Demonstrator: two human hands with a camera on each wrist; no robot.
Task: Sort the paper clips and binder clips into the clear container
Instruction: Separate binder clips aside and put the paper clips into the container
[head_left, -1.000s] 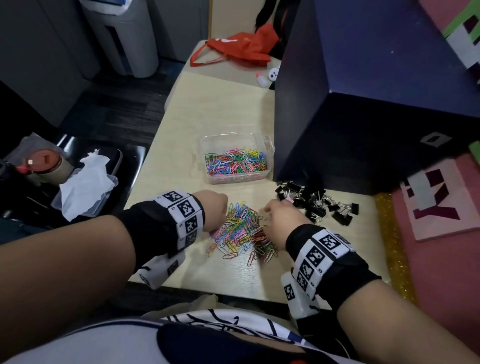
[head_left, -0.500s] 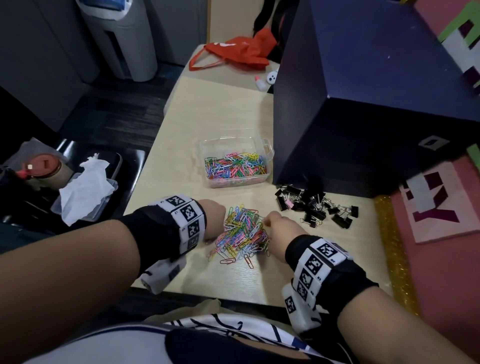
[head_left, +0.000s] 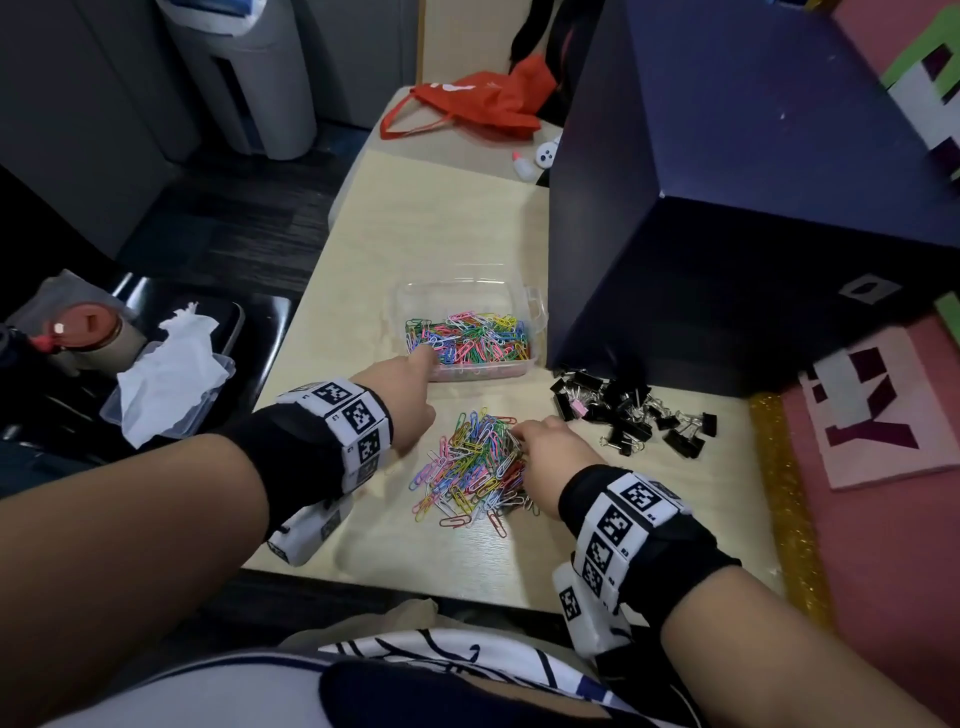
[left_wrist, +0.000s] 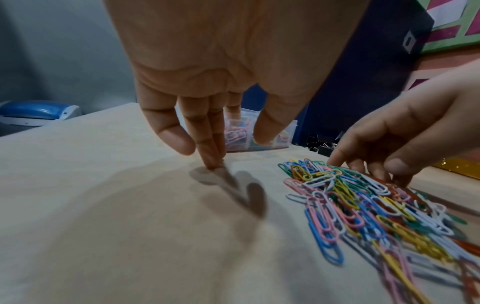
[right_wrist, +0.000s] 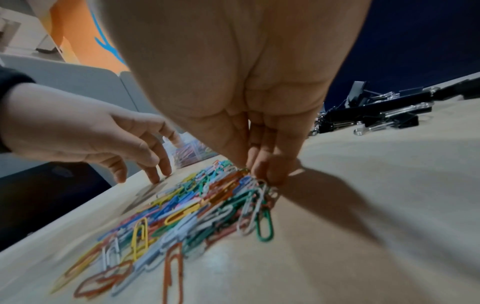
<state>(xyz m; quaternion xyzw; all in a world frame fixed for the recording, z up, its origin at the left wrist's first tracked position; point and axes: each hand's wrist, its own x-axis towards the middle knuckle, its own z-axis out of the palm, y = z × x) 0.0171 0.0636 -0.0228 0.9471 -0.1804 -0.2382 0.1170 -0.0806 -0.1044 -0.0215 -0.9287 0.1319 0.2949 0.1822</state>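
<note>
Several paper clips (right_wrist: 257, 197) in right hand (right_wrist: 259, 115)

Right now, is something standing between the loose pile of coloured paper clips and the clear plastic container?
Nothing visible does. Only bare beige table lies between the pile of coloured paper clips and the clear plastic container. The left hand reaches toward the container's near left corner, beside that path. The black binder clips lie off to the right.

Pale wooden table (head_left: 447, 218) bears paper clips (head_left: 475, 462), binder clips (head_left: 631, 415) (seemingly black), clear container (head_left: 535, 306).
</note>
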